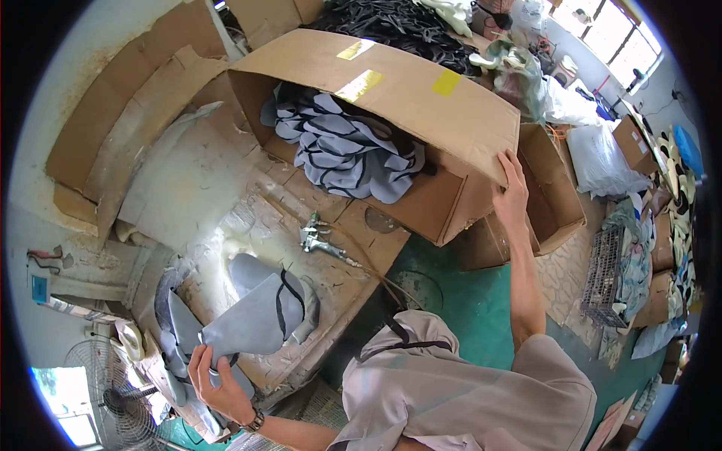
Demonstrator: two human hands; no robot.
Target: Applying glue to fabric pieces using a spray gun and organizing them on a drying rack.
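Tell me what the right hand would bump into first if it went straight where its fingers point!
The big cardboard box: the right hand touches its edge, so it would probably push on that first. Depth is hard to judge here.

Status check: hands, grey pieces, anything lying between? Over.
Left hand pinching grey fabric piece. Right hand gripping cardboard box edge. More grey pieces heaped inside. Spray gun lying between.
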